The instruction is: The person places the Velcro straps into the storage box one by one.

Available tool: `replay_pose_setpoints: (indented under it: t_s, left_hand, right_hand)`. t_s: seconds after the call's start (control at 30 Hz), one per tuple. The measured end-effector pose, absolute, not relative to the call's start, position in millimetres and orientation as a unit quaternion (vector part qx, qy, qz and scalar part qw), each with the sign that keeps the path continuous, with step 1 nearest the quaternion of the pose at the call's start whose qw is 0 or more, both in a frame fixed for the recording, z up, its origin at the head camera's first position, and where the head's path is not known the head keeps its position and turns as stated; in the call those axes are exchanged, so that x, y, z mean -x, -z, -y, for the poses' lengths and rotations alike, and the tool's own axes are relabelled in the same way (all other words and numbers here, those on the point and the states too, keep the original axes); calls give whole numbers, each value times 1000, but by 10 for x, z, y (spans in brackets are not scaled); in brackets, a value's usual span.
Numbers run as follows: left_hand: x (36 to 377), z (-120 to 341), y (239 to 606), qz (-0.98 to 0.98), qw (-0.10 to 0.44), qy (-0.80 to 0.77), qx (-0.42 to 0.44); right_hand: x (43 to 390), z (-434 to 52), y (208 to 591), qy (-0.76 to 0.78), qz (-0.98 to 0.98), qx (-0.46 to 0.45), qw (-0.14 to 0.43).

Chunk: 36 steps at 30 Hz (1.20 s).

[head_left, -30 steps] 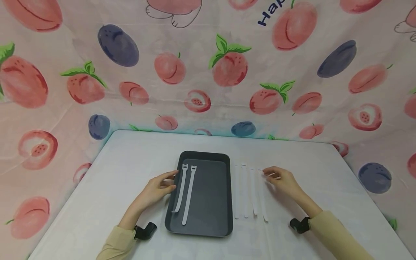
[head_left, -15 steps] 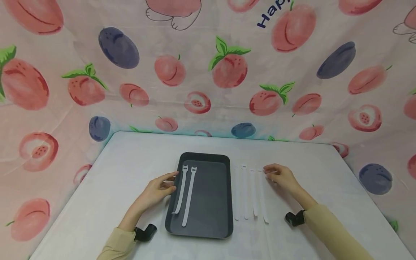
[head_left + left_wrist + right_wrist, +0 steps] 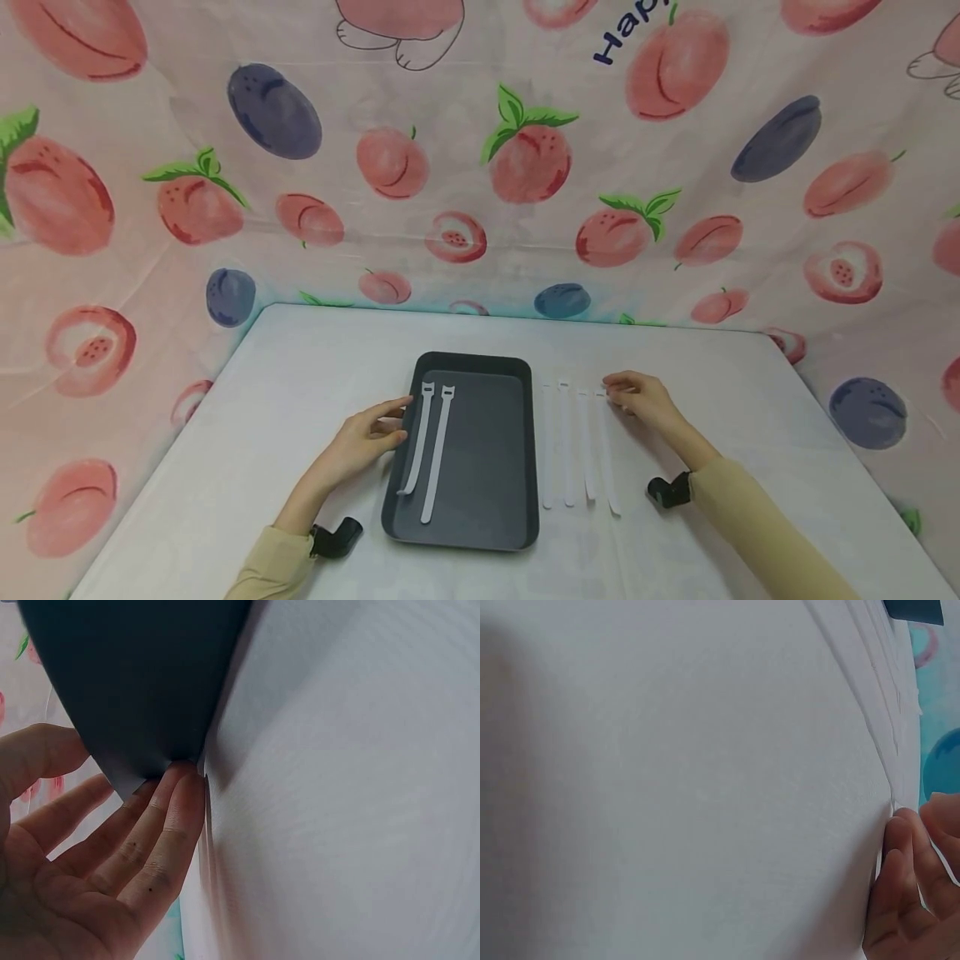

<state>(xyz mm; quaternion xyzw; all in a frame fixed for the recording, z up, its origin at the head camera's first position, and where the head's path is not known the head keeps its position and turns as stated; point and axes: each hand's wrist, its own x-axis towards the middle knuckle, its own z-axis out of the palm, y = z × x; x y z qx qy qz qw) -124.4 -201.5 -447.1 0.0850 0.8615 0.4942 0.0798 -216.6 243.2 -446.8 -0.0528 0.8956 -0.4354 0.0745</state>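
Observation:
A dark tray [image 3: 480, 492] lies on the white table [image 3: 300, 375] with two white straps [image 3: 427, 446] side by side in its left half. My left hand [image 3: 392, 422] rests at the tray's left rim; in the left wrist view its straight fingers [image 3: 161, 825] touch the tray's side wall [image 3: 135, 675]. Right of the tray lie several more white straps [image 3: 567, 446] in a row. My right hand [image 3: 613, 392] is at the far end of the rightmost strap [image 3: 606, 454]. The right wrist view shows its curled fingers [image 3: 900, 862] pinching that strap's end [image 3: 889, 769].
A fruit-patterned cloth [image 3: 525, 158] hangs behind and to both sides of the table. Bare table surface lies beyond the tray and to the far right. A black camera mount sits on each wrist [image 3: 335, 533] [image 3: 669, 492].
My right hand has slid a little forward and left onto the rightmost strap's far end, and its forearm has swung inward. The left hand, the tray and the other straps have stayed put.

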Motion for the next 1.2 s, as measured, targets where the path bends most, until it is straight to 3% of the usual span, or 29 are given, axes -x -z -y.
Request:
replay_pose_setpoints:
  t_s: [1.2]
  left_hand:
    - [1252,2008,4486,-866,78,-487,-83]
  right_hand:
    - [2145,-2345,4549,420,-905,24,71]
